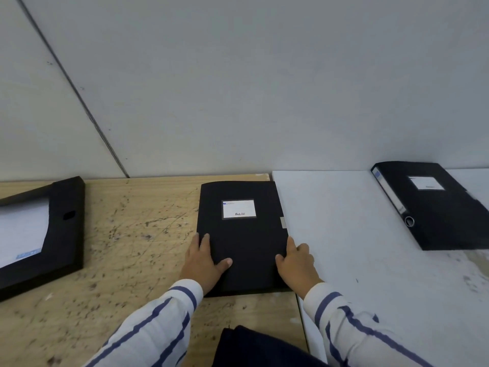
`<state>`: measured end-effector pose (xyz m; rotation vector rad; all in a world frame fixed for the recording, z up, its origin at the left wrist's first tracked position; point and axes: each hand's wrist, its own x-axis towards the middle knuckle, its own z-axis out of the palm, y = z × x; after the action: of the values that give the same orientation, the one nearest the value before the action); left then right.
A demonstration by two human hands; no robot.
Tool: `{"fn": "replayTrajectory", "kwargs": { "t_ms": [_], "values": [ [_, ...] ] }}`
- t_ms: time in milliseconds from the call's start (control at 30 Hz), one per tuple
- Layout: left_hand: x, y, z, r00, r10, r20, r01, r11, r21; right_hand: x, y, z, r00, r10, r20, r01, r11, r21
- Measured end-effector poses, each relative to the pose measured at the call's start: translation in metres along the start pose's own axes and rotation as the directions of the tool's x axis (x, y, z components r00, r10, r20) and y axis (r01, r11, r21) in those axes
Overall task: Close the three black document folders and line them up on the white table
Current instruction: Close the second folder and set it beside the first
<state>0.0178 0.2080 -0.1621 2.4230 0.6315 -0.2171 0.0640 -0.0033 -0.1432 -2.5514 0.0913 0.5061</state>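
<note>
Okay, middle folder (242, 237) at frame centre is closed, lying flat on the wooden table (132, 234) with its right edge just over the seam onto the white table (344, 234). Left hand (203, 263) and right hand (297, 260) clasp its near side edges, thumbs on the cover. Looks like the carry-over step. Right folder (436, 207), upper right, already sits closed on white but skewed. Left folder (39, 234), at the left edge, looks open with paper showing. Next: shift the middle one right, square it, then close the left one.
</note>
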Motion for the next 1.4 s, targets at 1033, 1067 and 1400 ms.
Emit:
{"fn": "replayTrajectory", "kwargs": {
  "t_ms": [1033,1067,1400],
  "values": [
    [0.015,0.208,0.112,0.994,0.083,0.068,-0.047,0.907,-0.418,0.07,0.158,-0.156,0.968,0.201,-0.151,-0.136,0.923,0.359],
    [0.017,0.221,0.121,0.993,0.081,0.084,-0.04,0.91,-0.412,0.077,0.169,-0.164,0.966,0.204,-0.155,-0.14,0.926,0.351],
    [0.026,0.276,0.166,0.996,0.037,0.083,-0.011,0.954,-0.301,0.117,0.222,-0.183,0.973,0.157,-0.167,-0.109,0.957,0.267]
  ]
}}
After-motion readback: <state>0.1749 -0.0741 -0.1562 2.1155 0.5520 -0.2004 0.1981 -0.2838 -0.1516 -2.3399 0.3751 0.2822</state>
